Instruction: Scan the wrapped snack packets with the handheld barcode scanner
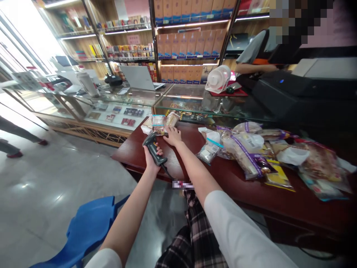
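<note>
My left hand (151,159) is wrapped around the grip of a dark barcode scanner (152,148), its head tilted up toward the packaged goods and its cable trailing down. My right hand (173,137) reaches over the dark red table with fingers spread, touching the near side of a small group of food packets. In that group are a clear packet with a blue top strip (158,120) and a brownish packet (172,118). Whether the fingertips press on a packet is hard to make out.
More bagged snacks (251,145) are heaped along the right of the red table (192,136). Beyond it run glass display counters (122,109) with a laptop (139,78) and a white fan (219,79). A blue chair (92,219) stands at lower left. A seated person (255,48) is at the right.
</note>
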Available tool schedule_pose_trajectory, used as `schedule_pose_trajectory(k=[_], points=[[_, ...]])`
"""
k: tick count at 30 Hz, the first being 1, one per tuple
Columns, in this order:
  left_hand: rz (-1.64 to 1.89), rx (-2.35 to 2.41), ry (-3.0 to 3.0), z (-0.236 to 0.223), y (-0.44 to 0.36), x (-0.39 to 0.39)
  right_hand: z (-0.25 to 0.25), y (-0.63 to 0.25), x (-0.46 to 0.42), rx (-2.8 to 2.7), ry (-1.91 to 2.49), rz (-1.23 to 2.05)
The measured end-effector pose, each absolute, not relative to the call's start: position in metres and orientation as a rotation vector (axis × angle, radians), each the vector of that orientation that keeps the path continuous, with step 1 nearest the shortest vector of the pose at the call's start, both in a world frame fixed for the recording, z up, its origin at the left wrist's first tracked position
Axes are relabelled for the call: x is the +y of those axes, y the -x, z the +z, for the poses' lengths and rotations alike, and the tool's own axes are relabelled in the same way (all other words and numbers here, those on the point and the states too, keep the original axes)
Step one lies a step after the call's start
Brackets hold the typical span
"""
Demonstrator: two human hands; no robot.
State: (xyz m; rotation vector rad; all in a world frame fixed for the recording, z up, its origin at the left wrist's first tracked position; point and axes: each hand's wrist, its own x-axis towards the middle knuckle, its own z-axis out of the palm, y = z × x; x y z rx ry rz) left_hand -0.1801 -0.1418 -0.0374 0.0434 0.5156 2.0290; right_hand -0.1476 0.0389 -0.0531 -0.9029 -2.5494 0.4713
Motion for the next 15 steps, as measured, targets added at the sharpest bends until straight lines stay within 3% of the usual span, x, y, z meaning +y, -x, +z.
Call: schedule_pose_trajectory(k=[15], points=[[2.04,0.596,0.0,-0.032,0.181,-0.138,-0.053,0.108,0.022,-2.638,0.838,0.382]])
